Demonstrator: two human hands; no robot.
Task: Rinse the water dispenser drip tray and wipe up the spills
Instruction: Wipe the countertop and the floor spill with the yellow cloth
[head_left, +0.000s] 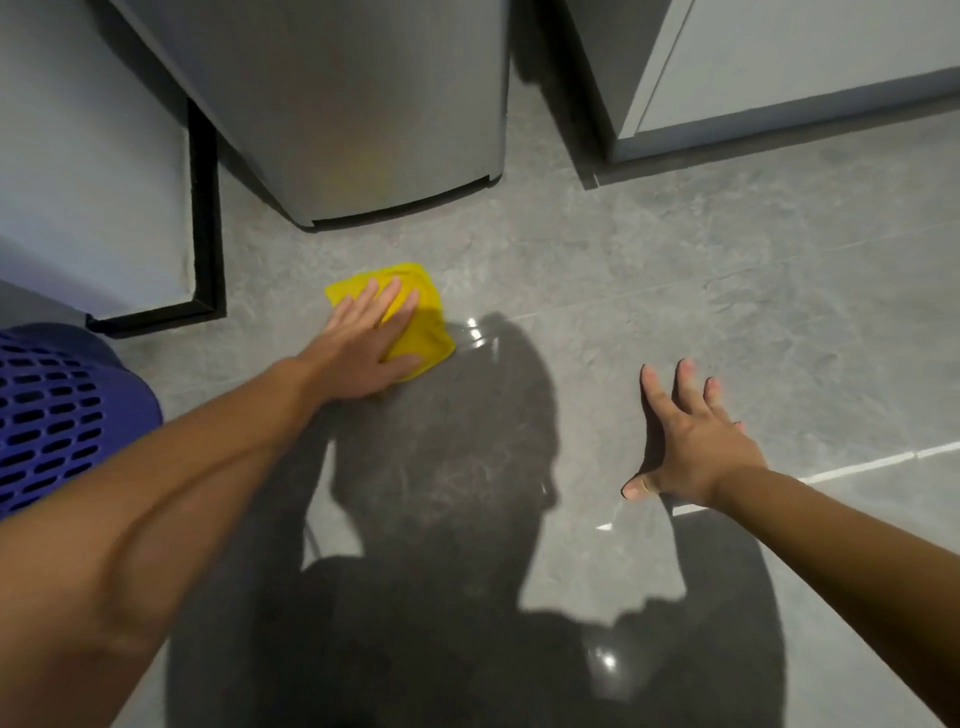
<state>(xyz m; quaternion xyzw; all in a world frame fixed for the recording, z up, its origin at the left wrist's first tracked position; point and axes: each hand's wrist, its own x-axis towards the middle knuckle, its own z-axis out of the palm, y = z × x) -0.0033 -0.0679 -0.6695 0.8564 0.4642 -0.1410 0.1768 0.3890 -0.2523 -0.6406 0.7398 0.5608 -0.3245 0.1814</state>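
Observation:
A folded yellow cloth (423, 317) lies on the grey tiled floor (675, 291) just in front of the grey water dispenser base (363, 119). My left hand (363, 348) presses flat on the cloth, fingers spread over it and pointing toward the dispenser. My right hand (691, 441) rests flat on the floor to the right, fingers spread, holding nothing. A small wet glint (475, 327) shows on the tile right of the cloth. No drip tray is in view.
A blue perforated plastic basket (57, 410) stands at the left edge. A white panel with a black frame (205, 218) is left of the dispenser. A pale cabinet (779, 78) sits at the top right. My shadow covers the tiles below my hands.

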